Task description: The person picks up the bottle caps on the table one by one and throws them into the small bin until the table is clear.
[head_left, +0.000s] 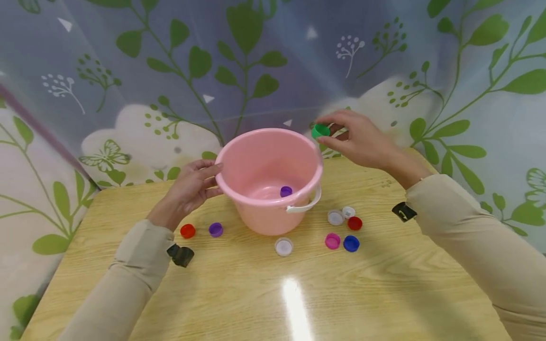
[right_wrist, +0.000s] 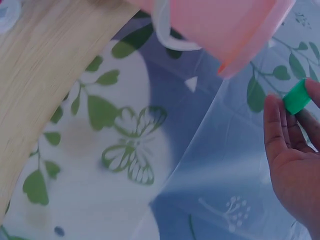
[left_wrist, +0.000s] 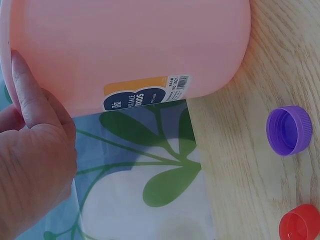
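Observation:
A pink bucket (head_left: pixel 269 215) stands on the wooden table, tipped a little toward me, with one purple bottle cap (head_left: pixel 286 191) inside. My left hand (head_left: pixel 194 187) grips its rim at the left, thumb over the edge and fingers against the outer wall. Up beyond the bucket's right rim, my right hand (head_left: pixel 356 137) pinches a green bottle cap (head_left: pixel 321 131) between thumb and fingers. In the right wrist view the green cap (right_wrist: pixel 297 97) shows at the fingertips, apart from the bucket. A white handle (head_left: pixel 304 206) hangs on the bucket's near right side.
Left of the bucket lie a red-orange cap (head_left: pixel 187 231) and a purple cap (head_left: pixel 215 229). A white cap (head_left: pixel 283 246) sits in front. To the right are a pink cap (head_left: pixel 332 241), a blue cap (head_left: pixel 351 243), a red cap (head_left: pixel 355 223) and white caps (head_left: pixel 335 218). Leaf-patterned cloth (head_left: pixel 179 94) rises behind.

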Demonstrator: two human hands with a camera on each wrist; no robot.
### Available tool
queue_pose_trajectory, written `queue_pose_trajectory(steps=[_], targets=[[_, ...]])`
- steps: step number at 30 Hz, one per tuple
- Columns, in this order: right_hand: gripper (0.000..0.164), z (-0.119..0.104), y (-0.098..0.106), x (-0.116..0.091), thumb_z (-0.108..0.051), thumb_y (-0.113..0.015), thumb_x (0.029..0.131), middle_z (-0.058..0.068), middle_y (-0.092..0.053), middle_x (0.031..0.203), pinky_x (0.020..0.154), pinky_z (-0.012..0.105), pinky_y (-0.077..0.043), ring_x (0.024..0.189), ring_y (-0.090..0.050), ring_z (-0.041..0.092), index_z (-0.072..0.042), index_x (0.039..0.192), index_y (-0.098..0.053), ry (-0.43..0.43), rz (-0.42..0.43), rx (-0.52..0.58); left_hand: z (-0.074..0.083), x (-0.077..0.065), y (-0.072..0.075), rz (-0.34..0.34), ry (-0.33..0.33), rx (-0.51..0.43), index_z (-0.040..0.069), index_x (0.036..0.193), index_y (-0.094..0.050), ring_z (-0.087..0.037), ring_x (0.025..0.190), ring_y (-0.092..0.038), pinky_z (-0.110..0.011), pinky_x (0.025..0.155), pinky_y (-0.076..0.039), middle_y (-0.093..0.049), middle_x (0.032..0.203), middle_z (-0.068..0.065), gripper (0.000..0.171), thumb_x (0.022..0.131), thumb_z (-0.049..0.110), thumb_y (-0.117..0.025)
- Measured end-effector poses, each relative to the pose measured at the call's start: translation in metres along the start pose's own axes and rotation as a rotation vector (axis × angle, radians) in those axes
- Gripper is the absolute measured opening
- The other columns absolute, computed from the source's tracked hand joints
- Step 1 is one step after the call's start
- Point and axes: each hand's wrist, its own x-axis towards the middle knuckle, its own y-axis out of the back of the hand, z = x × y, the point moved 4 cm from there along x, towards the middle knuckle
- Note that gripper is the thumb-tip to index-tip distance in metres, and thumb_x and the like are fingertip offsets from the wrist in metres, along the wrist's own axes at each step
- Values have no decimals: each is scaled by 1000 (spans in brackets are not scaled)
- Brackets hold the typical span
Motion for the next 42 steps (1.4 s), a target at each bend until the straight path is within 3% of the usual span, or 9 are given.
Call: queue_pose_trajectory(steps=[15, 21, 31, 42], targets=[[33, -21, -59, 20, -21, -70, 90, 4, -58, 107, 81, 27, -55, 93, -59, 16, -7, 119, -61, 100, -114, 81, -4, 2, -2, -7, -7, -14, -5, 117, -43, -18, 79, -62, -28, 67, -59, -49, 105, -14, 28, 97, 9, -57], [30, -22, -77, 22, -15, -69, 90, 5, -61, 106, 80, 30, -56, 91, -59, 18, -5, 116, -61, 143, -129, 125, -5, 4, -3, -8, -7, -22, -7, 119, -42, -17, 77, -62, -27, 66, -59, -49, 105, -14, 31, 97, 9, -56], [26, -26, -84, 22, -23, -71, 88, 0, -62, 99, 82, 33, -52, 90, -56, 16, -9, 109, -63, 111, -164, 74, -6, 2, 0, 5, -5, -44, -5, 118, -43, -17, 80, -61, -29, 69, -59, -49, 106, -14, 31, 96, 10, -59], [30, -23, -88, 25, -32, -69, 88, -4, -62, 100, 84, 27, -48, 91, -55, 11, -13, 111, -65, 92, -206, -26, -6, 1, 2, 18, 1, -60, -2, 118, -45, -18, 84, -60, -29, 72, -59, -47, 112, -15, 31, 96, 12, -60]])
